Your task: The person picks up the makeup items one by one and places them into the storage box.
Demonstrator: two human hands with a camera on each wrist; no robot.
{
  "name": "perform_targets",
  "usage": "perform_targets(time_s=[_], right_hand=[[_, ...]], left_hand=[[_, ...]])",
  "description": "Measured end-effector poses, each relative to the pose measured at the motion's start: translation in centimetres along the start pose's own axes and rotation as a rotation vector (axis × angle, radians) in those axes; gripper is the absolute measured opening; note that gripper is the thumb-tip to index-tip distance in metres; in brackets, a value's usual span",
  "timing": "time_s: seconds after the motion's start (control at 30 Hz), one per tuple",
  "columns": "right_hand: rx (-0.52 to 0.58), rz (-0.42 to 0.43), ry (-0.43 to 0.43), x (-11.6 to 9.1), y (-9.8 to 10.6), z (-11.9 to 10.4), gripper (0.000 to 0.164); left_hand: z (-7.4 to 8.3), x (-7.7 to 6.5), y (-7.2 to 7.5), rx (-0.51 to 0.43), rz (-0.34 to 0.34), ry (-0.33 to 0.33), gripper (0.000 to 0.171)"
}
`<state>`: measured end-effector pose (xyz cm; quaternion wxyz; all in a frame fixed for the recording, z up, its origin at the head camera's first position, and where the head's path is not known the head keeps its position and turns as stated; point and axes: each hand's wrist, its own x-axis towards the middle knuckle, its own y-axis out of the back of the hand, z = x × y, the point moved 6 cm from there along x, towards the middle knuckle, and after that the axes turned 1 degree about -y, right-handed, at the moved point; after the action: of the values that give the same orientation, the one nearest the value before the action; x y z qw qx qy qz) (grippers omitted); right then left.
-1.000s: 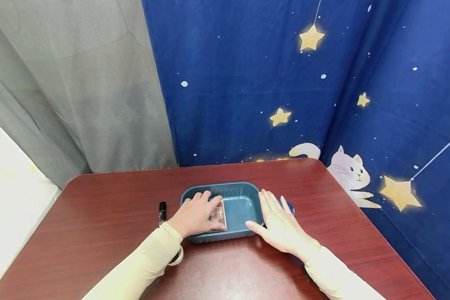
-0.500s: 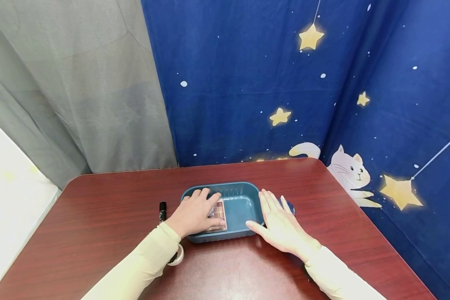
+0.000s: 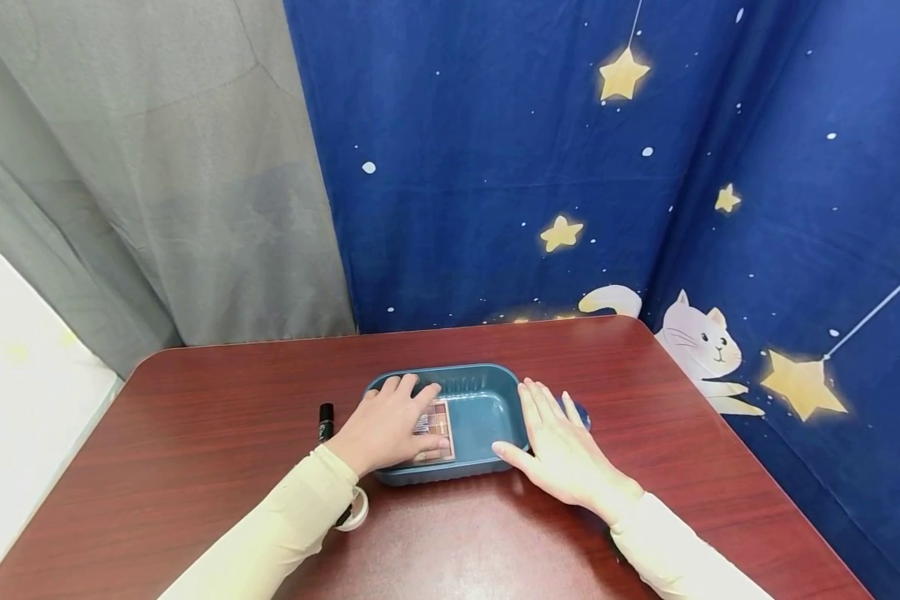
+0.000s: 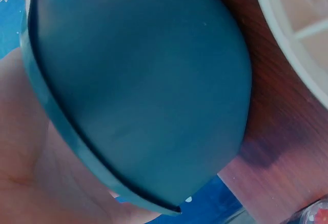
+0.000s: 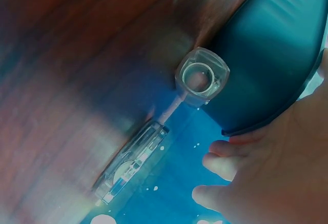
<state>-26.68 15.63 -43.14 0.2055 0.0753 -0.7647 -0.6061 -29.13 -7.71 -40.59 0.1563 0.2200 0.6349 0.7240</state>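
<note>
A dark teal oblong plastic basin (image 3: 491,421) stands on the table. Inside, at its left end, lies a makeup palette (image 3: 441,429) with small square pans, partly covered by my left hand (image 3: 390,425). That hand reaches over the left rim with its fingers spread and slightly bent, the thumb over the palette. My right hand (image 3: 566,458) lies along the basin's right end, fingers straight and thumb at the near rim. In the left wrist view the palm is against the basin's rim (image 4: 66,131). Fingertips (image 5: 220,165) show past the basin's corner in the right wrist view.
A black-capped tube (image 3: 326,421) stands left of the basin. A white round item (image 3: 356,510) lies near the left sleeve. Right of the basin, a clear squarish bottle (image 5: 202,75) and a clear flat case (image 5: 130,162) show. Blue curtain (image 3: 495,167) hangs behind the table.
My left hand has shifted slightly left and its fingers have eased off the palette, so more of the palette shows. The right hand and the basin stay where they were.
</note>
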Motion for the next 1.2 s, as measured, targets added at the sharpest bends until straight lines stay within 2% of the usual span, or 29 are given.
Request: perform_targets(time_s=[0.23, 0.73, 0.97, 1.2], right_hand=[[0.003, 0.012, 0.006, 0.0, 0.1, -0.2, 0.104], [-0.003, 0.021, 0.010, 0.1, 0.0, 0.0, 0.103], [-0.003, 0.024, 0.009, 0.0, 0.0, 0.0, 0.103], [-0.001, 0.011, 0.004, 0.1, -0.1, 0.1, 0.103]], left_hand=[[-0.1, -0.2, 0.3, -0.016, -0.009, 0.010, 0.082], [-0.2, -0.3, 1.1, 0.000, 0.053, -0.013, 0.069], [-0.4, -0.3, 1.4, -0.005, 0.052, 0.000, 0.067], [-0.6, -0.3, 1.6, -0.011, 0.084, 0.026, 0.060]])
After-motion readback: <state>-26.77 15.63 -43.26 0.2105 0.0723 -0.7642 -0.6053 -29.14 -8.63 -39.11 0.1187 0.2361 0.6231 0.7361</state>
